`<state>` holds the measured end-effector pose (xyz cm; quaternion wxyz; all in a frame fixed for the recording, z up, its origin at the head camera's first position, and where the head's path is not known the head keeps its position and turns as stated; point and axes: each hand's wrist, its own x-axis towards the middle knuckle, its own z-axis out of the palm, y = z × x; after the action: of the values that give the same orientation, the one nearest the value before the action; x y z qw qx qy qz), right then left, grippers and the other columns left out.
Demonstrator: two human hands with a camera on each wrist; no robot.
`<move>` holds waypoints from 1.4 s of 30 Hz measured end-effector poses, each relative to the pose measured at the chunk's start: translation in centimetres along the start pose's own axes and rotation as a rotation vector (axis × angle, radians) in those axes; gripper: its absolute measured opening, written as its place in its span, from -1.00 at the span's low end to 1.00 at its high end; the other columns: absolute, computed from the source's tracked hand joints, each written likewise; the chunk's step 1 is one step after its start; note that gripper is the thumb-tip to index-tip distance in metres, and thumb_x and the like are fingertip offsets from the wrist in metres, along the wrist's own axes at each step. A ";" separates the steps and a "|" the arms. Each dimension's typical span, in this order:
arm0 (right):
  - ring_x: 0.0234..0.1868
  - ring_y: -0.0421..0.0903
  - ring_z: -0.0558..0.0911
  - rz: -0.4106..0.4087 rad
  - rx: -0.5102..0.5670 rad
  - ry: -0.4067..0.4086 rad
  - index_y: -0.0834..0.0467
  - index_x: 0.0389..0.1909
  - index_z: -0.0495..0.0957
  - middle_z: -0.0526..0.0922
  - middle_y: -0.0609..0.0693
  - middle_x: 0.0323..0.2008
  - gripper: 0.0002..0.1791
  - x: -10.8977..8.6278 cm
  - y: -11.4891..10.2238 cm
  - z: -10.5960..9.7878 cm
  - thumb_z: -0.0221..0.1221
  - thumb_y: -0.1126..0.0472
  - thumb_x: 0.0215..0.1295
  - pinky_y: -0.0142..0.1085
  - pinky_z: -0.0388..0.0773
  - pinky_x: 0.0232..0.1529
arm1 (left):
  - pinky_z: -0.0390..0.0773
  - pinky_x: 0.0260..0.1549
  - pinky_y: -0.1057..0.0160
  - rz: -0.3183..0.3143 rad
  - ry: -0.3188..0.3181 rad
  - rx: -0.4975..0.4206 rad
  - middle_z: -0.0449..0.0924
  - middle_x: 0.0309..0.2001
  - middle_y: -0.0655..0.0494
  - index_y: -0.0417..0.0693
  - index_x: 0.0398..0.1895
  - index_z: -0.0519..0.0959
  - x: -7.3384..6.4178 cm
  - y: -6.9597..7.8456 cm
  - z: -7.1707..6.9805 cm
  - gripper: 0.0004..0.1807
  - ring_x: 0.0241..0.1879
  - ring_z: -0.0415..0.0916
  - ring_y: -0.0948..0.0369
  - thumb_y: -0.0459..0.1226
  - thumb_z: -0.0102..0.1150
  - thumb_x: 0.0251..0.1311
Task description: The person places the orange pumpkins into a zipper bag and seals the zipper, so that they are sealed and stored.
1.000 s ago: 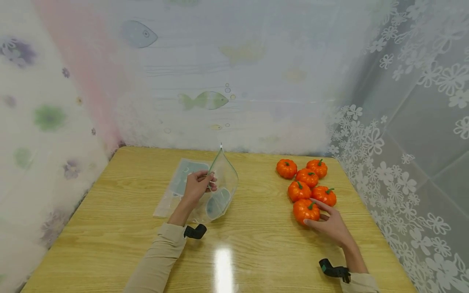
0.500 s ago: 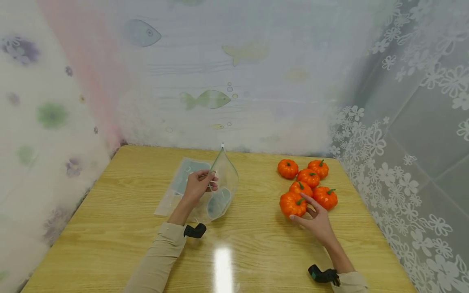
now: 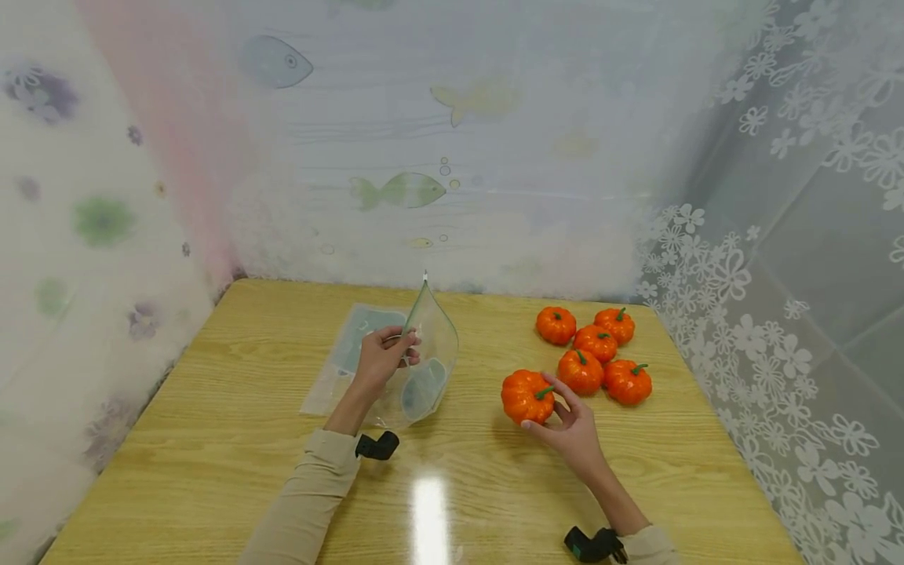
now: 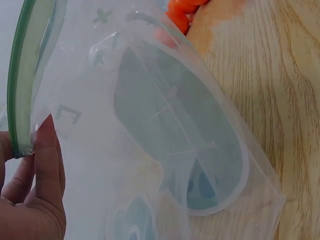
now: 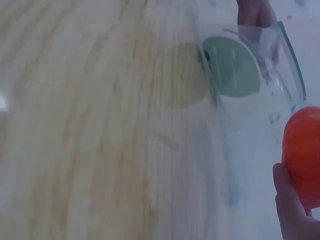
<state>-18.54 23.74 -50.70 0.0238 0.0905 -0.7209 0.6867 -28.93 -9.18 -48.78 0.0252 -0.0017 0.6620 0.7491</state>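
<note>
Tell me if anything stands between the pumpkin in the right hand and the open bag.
Nothing visible does: only tabletop shows between the held pumpkin and the bag, and the other pumpkins sit farther right.

On the right of the raised zip bag (image 3: 424, 388), a lane of bare table (image 3: 476, 369) leaves room to pass, bounded by the held pumpkin (image 3: 526, 398) and right hand (image 3: 570, 430), with five other pumpkins (image 3: 595, 344) bunched as a barrier farther right. The bag's mouth gapes along its green zip rim (image 4: 15, 75), obstructed at its left edge by the pinching left hand (image 3: 384, 357). Left of the bag, a flat printed bag (image 3: 353, 345) and the left sleeve (image 3: 304, 479) get in the way, whereas to its front right the wood lies open.
</note>
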 end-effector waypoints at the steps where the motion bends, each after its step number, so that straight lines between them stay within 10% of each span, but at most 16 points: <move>1: 0.17 -0.17 0.52 0.000 0.018 -0.006 0.28 0.49 0.26 0.25 0.01 0.48 -0.10 -0.1 0.0 0.4 0.39 0.57 0.10 -0.33 0.73 -0.07 | 0.75 -0.29 0.25 0.003 -0.001 0.004 0.71 -0.06 -0.26 -0.31 0.17 0.57 0.0 0.0 0.0 -0.66 -0.45 0.68 0.33 -0.27 0.18 0.47; 34: 0.23 -0.02 0.54 -0.154 0.146 -0.190 0.19 0.48 0.30 0.31 0.14 0.43 -0.12 5.4 -5.6 6.9 0.45 0.43 0.13 -0.13 0.74 -0.01 | 0.74 -0.36 0.35 -0.012 -0.055 0.018 0.67 -0.05 -0.37 -0.47 0.20 0.52 -0.4 0.2 1.1 -0.61 -0.47 0.65 0.28 -0.39 0.22 0.39; 42: 0.27 0.16 0.47 -0.146 0.103 -0.171 0.10 0.48 0.33 0.29 0.06 0.46 -0.15 7.7 -5.9 8.7 0.42 0.46 0.17 -0.12 0.73 0.01 | 0.77 -0.31 0.26 -0.020 -0.062 -0.001 0.74 -0.30 -0.05 -0.40 0.12 0.58 -0.2 -0.2 1.8 -0.68 -0.47 0.67 0.26 -0.39 0.24 0.38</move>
<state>-24.35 14.10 -44.19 0.0077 0.2021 -0.6755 0.7091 -28.68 -7.41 -48.79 0.0530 0.0147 0.6604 0.7489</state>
